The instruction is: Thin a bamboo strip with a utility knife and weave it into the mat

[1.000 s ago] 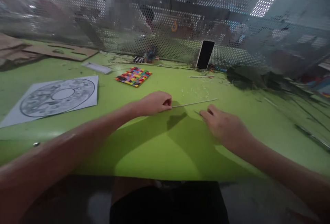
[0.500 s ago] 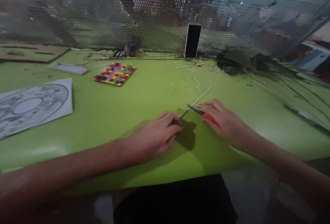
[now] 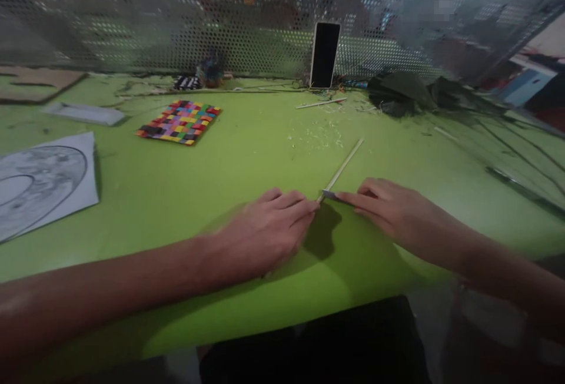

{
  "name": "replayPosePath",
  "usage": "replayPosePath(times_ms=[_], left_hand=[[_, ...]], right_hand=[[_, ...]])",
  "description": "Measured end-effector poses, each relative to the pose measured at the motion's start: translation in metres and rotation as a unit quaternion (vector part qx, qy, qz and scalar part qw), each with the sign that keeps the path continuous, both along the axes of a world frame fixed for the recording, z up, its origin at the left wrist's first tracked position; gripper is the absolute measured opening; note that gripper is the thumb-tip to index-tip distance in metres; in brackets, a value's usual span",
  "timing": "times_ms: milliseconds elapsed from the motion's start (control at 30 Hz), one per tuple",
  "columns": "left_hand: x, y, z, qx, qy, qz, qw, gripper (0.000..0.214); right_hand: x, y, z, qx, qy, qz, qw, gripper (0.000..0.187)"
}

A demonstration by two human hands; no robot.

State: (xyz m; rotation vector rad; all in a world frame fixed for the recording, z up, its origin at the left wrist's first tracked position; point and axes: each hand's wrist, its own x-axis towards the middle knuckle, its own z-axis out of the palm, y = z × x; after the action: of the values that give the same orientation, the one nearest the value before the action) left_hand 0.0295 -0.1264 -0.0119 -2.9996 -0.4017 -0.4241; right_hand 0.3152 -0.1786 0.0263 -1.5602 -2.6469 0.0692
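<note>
The left hand [image 3: 274, 226] was pinched on the near end of a thin pale strip [image 3: 345, 163], which slanted away across the green desk [image 3: 198, 186]. The right hand [image 3: 395, 212] gripped a knife [image 3: 332, 195], its blade meeting the strip just beside the left fingertips. The hands were near each other but apart. Pale shavings [image 3: 321, 134] lay left of the strip's far end, and a colourful woven square [image 3: 180, 122] farther left

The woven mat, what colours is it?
The woven mat has checks of many colours, including red, yellow, purple and black (head view).
</note>
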Motion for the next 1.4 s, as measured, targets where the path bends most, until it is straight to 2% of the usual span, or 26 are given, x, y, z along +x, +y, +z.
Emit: replayPosePath(times_ms=[333, 600, 833, 1133, 1400], left_hand=[[0.0, -0.004, 0.004, 0.001, -0.003, 0.011, 1.0, 0.032], [0.0, -0.003, 0.004, 0.006, -0.01, 0.004, 1.0, 0.034], [0.0, -0.003, 0.006, 0.004, -0.001, 0.01, 1.0, 0.033], [0.0, -0.003, 0.004, -0.002, -0.006, 0.014, 1.0, 0.032], [-0.001, -0.004, 0.002, -0.001, -0.008, 0.009, 1.0, 0.032]], right_hand=[[-0.009, -0.011, 0.0, -0.019, -0.064, 0.013, 0.998, 0.047], [-0.004, -0.004, -0.001, 0.017, -0.073, 0.038, 0.996, 0.051], [-0.007, -0.001, 0.007, 0.018, -0.101, 0.069, 0.992, 0.053], [0.005, 0.005, 0.003, 0.061, -0.111, 0.11, 0.986, 0.061], [0.002, 0.003, 0.005, 0.074, -0.141, 0.114, 0.981, 0.067]])
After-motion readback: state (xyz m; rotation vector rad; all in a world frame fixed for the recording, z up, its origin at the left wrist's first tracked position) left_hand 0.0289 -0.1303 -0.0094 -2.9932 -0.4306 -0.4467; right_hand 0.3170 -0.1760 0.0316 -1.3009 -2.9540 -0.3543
